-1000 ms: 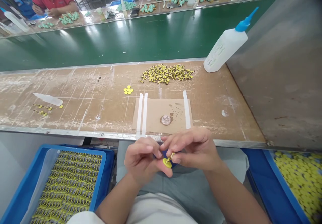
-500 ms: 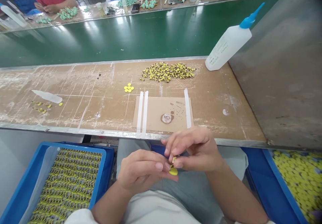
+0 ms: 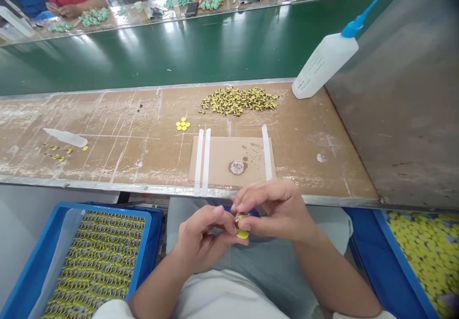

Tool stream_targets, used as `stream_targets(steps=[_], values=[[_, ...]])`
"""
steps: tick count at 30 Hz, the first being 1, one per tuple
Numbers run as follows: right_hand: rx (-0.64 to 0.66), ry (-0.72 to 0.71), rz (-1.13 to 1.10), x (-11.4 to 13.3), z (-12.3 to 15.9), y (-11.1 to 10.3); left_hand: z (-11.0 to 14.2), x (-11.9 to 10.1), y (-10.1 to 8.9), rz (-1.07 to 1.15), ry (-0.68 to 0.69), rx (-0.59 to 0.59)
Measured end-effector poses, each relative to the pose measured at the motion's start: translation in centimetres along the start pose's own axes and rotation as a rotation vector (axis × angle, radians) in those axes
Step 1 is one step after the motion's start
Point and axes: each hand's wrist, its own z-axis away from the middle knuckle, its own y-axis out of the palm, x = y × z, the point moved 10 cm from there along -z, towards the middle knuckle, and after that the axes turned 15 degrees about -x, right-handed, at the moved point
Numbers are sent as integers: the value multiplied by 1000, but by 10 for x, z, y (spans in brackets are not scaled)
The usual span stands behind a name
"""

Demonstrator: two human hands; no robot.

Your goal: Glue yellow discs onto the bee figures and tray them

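My left hand (image 3: 202, 235) is closed on a small yellow disc (image 3: 242, 235) at the fingertips, above my lap. Against that disc, my right hand (image 3: 278, 210) pinches a tiny yellow-and-black figure (image 3: 240, 218) between thumb and fingers. The fingers hide part of both pieces, so I cannot tell whether they are joined. Just beyond my hands, a small round dish of clear liquid (image 3: 237, 167) sits on a cardboard sheet (image 3: 218, 166) taped to the bench. Behind the sheet lies a pile of similar yellow-and-black figures (image 3: 238, 101), with several yellow discs (image 3: 183, 124) to its left.
A white bottle with a blue nozzle (image 3: 324, 65) leans against the metal panel (image 3: 401, 118) at right. Blue trays hold rows of yellow-black pieces (image 3: 96, 257) at left and yellow discs (image 3: 426, 257) at right. Beyond the green belt (image 3: 161, 46), co-workers sit near mint-green pieces (image 3: 95, 16).
Both hands have shifted slightly up and left with the disc and figure. My left fingers have curled up and closer around the pieces. A co-worker's hand has appeared at the top.
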Motion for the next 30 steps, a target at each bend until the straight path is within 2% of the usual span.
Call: stream_targets(steps=[11,13,16,18,20,24,30], values=[[-14,2,33,-2,0,-2,1,8,0,70,-55,-51],[-42,-38,70,2,0,-6,0,8,-1,64,-31,-58],[-74,-192,169,20,3,-13,-3,7,-5,55,-11,-74],[-43,-320,235,37,7,-12,-4,10,-5,74,-30,-76],[20,-385,298,47,10,-7,-5,12,-5,87,-47,-80],[147,-379,386,50,14,2,-7,14,-6,78,-48,-81],[194,-426,603,54,16,9,-6,16,-4,61,-50,-23]])
